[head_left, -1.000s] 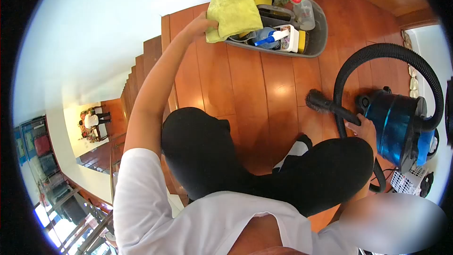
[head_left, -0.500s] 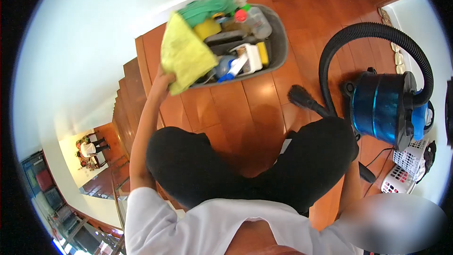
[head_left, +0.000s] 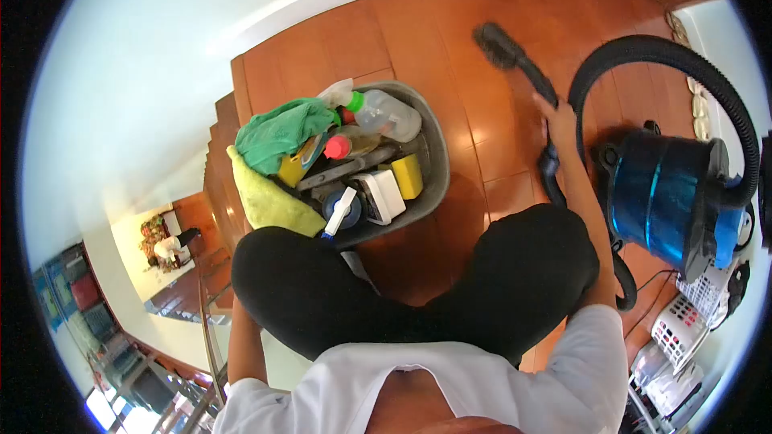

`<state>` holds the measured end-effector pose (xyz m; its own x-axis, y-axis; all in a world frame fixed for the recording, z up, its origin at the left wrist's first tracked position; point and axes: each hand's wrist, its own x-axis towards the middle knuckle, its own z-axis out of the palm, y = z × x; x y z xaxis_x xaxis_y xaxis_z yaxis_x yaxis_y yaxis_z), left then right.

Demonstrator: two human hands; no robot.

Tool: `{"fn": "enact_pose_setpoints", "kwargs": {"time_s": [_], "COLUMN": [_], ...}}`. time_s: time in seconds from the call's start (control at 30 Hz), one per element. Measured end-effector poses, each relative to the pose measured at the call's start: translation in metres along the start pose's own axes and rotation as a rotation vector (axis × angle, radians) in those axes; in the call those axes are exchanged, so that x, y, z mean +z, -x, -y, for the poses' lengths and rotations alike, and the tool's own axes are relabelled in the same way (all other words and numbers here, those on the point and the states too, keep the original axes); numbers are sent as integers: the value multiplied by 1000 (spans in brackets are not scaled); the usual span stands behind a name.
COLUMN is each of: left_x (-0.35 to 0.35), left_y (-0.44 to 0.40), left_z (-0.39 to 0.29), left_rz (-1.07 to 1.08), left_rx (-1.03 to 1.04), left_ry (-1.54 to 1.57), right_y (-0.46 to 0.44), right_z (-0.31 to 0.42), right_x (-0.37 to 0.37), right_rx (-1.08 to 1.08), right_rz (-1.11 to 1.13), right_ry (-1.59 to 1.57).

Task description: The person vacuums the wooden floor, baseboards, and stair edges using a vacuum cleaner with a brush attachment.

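My right hand (head_left: 560, 124) is wrapped round the black vacuum wand (head_left: 537, 77), which ends in a bristled brush head (head_left: 498, 45) pointing up and left over the wooden floor. My left hand is hidden; only its forearm (head_left: 246, 345) shows beside my left knee. In front of that knee stands a grey cleaning caddy (head_left: 435, 149). A yellow cloth (head_left: 269, 199) hangs over its left side, with a green cloth (head_left: 281, 135) above it. Inside are a clear bottle (head_left: 390, 116), a bottle with a red cap (head_left: 338, 147), a yellow sponge (head_left: 408, 177) and a white container (head_left: 383, 197).
A blue vacuum cleaner (head_left: 661, 197) stands at the right, its ribbed black hose (head_left: 643, 44) arching up. Behind it are white baskets (head_left: 679, 325). Stairs (head_left: 212, 153) drop away at the left, near a railing (head_left: 205, 317). Farther down, a person (head_left: 169, 249) is visible.
The caddy has come closer to my knees. My left hand has let go of the yellow cloth and gone out of sight. My right hand has taken hold of the vacuum wand, whose brush is now farther away.
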<state>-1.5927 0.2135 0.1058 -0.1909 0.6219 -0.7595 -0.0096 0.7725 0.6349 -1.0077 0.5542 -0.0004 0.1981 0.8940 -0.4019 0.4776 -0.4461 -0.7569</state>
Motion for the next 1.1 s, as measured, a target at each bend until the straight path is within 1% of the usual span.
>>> {"fn": "enact_pose_setpoints", "kwargs": {"time_s": [0.03,0.1,0.13,0.17,0.2,0.23,0.27,0.3,0.33,0.37,0.4,0.43,0.47,0.5,0.53,0.57,0.6,0.67,0.73,0.77,0.8,0.83,0.87,0.9,0.97,1.0,1.07,1.1], "left_x": [-3,-16,-26,-43,-61,-81,-67,-51,-18,-1,21,56,94,131,169,213,255,331,403,438,463,480,494,505,519,521,518,515], "left_y": [-2,-21,-35,-47,-52,-59,-47,-56,-38,-41,-48,-56,-67,-89,-112,-125,-145,-201,-215,-228,-236,-231,-224,-219,-215,-219,-224,-233], "left_z": [-2,-14,-22,-30,-42,-54,-103,-156,-192,-229,-263,-295,-319,-335,-353,-356,-360,-334,-319,-299,-276,-261,-247,-232,-207,-209,-212,-218], "left_rz": [64,284,309,250,58,-83,-333,-533,-639,-606,-549,-455,-355,-265,-178,-88,0,44,108,96,80,176,272,283,311,309,298,250], "left_rx": [21,239,316,325,196,8,12,43,93,372,649,792,1012,1101,1183,1171,1154,1500,1420,1459,1493,1453,1409,1402,1383,1364,1319,1387], "left_ry": [-58,-284,-431,-619,-960,-1289,-1437,-1532,-1637,-1544,-1430,-1357,-1312,-1310,-1305,-1374,-1445,-1322,-1399,-1321,-1240,-1304,-1365,-1415,-1519,-1574,-1689,-1673], "right_y": [-18,-45,-47,-53,-84,-73,-86,-90,-69,-65,-73,-85,-71,-51,-37,-19,-20,-25,-4,10,27,44,63,77,95,96,84,71], "right_z": [12,48,60,62,28,43,41,41,19,3,-27,-52,-48,-31,-10,-4,-7,-17,-10,-6,-6,-10,-26,-43,-54,-57,-56,-53], "right_x": [16,23,33,36,45,46,49,52,36,28,30,28,19,18,14,10,10,12,6,3,0,-4,-1,4,7,9,22,27], "right_rx": [0,-149,-152,-152,-73,-115,-80,-105,-124,-127,-283,-440,-349,-264,-224,-190,-193,-203,-121,-81,-71,-59,-203,-345,-127,-20,-70,-98], "right_rz": [-22,-52,-14,32,148,146,79,99,97,92,49,3,78,154,152,154,152,158,118,101,60,23,-124,-267,-178,-134,-190,-218], "right_ry": [-8,519,389,264,-126,-228,-109,-53,0,55,48,47,-76,-204,-200,-202,-213,-238,-222,-212,-88,39,192,346,295,264,321,348]}}
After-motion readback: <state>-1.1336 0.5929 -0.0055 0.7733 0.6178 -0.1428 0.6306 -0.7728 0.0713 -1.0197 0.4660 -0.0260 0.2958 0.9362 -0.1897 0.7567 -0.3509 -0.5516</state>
